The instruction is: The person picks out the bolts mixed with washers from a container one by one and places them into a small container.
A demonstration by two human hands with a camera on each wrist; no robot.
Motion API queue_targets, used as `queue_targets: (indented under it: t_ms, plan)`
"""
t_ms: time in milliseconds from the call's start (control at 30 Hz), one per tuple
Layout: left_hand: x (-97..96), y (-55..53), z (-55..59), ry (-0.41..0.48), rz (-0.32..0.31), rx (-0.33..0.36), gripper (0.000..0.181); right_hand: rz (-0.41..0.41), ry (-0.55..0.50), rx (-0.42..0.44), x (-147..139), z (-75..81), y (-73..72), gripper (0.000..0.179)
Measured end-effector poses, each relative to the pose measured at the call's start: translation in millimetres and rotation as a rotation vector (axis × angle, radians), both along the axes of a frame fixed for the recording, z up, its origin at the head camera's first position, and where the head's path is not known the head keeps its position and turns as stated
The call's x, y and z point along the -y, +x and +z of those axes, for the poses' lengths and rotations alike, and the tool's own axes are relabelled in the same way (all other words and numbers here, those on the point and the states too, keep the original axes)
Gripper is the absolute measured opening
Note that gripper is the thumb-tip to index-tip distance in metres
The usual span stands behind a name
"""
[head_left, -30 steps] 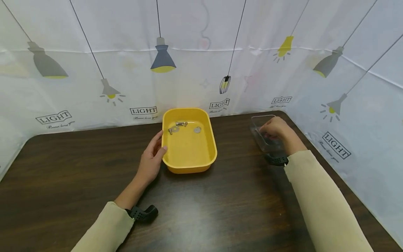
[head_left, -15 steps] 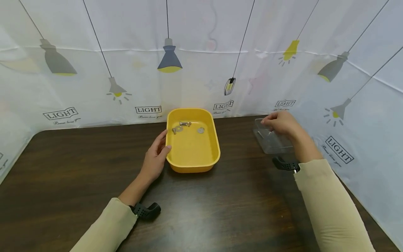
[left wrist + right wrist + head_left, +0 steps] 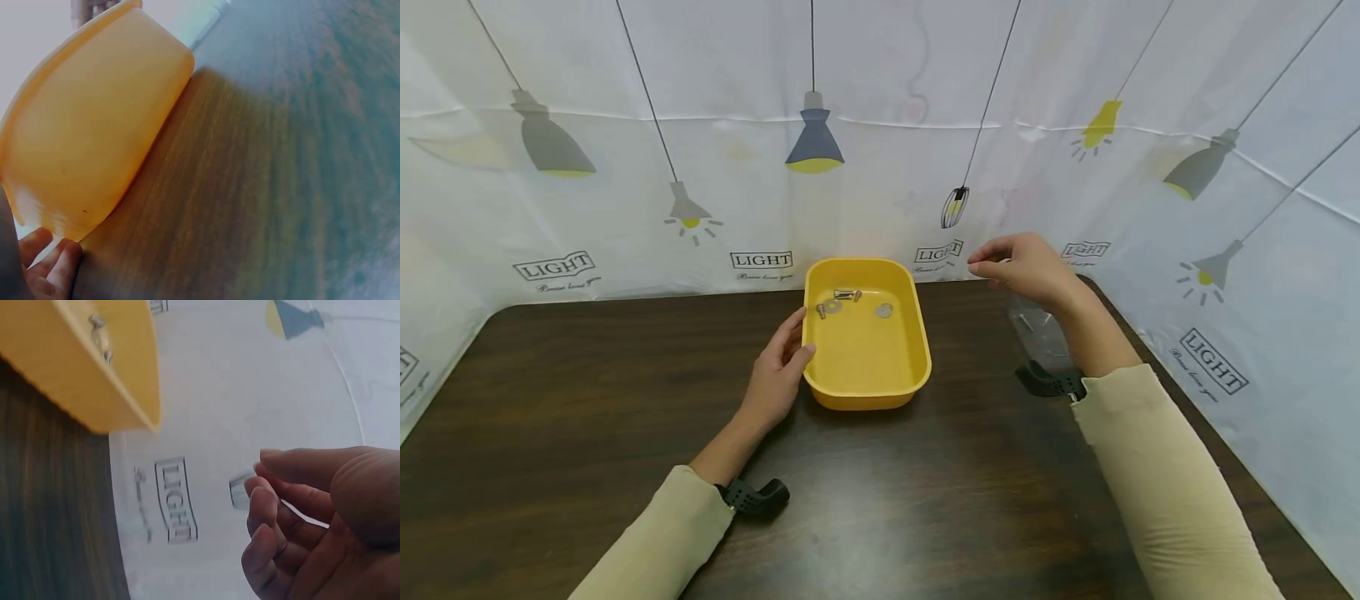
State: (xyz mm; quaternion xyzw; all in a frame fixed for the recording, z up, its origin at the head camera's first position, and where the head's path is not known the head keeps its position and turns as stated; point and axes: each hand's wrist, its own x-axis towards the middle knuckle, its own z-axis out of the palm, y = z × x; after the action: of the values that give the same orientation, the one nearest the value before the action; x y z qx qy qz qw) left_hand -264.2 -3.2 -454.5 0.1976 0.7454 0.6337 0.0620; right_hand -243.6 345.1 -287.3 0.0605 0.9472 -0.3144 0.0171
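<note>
A yellow plastic tray (image 3: 868,358) stands upright on the table, and my left hand (image 3: 775,375) holds its left side, thumb at the rim and fingers along the outer wall. Toward the tray's far end lie a few small screws (image 3: 847,295) and two flat washers, one washer (image 3: 883,310) apart on the right. My right hand (image 3: 1026,267) is raised right of the tray, thumb and index fingertips pinched together. The fingertips hide the small thing between them; I cannot tell its kind. Below that hand is a clear plastic box (image 3: 1041,329), partly covered by the wrist.
The dark wooden table (image 3: 880,500) ends at a white curtain (image 3: 715,167) printed with lamps, close behind the tray and along the right side. A black wrist strap (image 3: 1048,381) sits on the right wrist, another strap (image 3: 756,497) on the left.
My right hand has come up out of the clear box and moved left toward the tray, fingertips together. My left hand keeps its hold on the tray. The view has shifted slightly.
</note>
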Motion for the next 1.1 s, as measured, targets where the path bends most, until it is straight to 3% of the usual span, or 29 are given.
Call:
queue_targets:
  t_ms: [200,367,633,1100]
  plan:
    - [1.1,-0.1,0.1,0.003,0.007,0.006,0.056,0.107,0.001,-0.009,26.0,7.5,-14.9,0.028]
    - [3.1,-1.2,-0.7,-0.001,0.018,0.006,0.056,0.186,0.049,0.002,52.1,4.7,-34.5,0.026]
    - [5.4,-1.4,-0.4,-0.007,0.026,0.0,0.056,0.233,0.114,0.046,92.2,-14.9,-66.8,0.025]
    - [0.2,-3.3,-2.2,0.019,0.014,0.019,0.056,0.325,0.183,0.132,126.3,-52.0,-101.3,0.022]
